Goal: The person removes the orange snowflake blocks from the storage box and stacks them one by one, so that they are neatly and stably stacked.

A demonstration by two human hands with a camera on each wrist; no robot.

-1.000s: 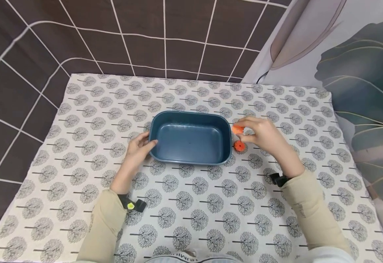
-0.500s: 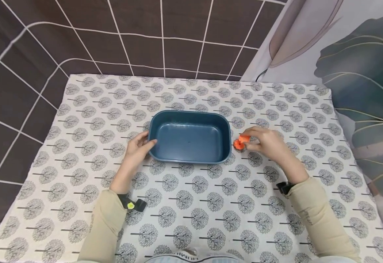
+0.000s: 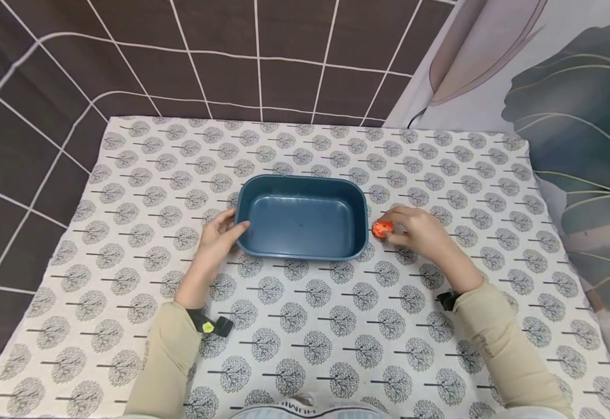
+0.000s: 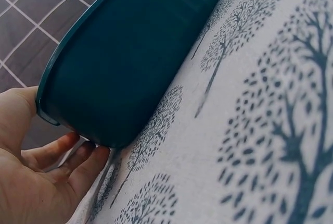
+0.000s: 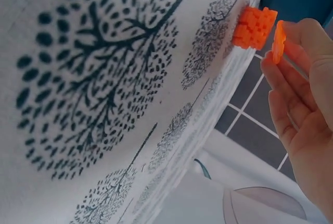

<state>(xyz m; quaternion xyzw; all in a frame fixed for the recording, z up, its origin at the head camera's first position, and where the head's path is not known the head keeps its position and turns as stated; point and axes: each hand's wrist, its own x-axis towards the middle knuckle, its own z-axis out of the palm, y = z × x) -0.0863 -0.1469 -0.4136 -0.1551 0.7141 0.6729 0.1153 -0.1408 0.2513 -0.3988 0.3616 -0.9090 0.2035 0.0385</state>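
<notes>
My left hand (image 3: 217, 237) holds the left end of a dark teal plastic basin (image 3: 302, 228), its thumb over the rim and the other fingers against the outside wall. Just off the basin's right end, a short stack of orange gear-like discs (image 5: 254, 28) stands on the cloth. My right hand (image 3: 418, 231) pinches one thin orange disc (image 5: 279, 41) between thumb and fingers. In the right wrist view, that disc is tilted close above the stack with a narrow gap between them. From the head view, the disc and the stack overlap.
A white cloth (image 3: 305, 349) printed with grey trees covers the table. Behind and to the left hangs a dark curtain (image 3: 221, 75) with white grid lines. A leaf-patterned curtain (image 3: 587, 134) hangs at the right.
My right hand first drew back from the basin's edge toward me and right, then brought the orange disc over the stack. The left hand and basin have stayed in place.
</notes>
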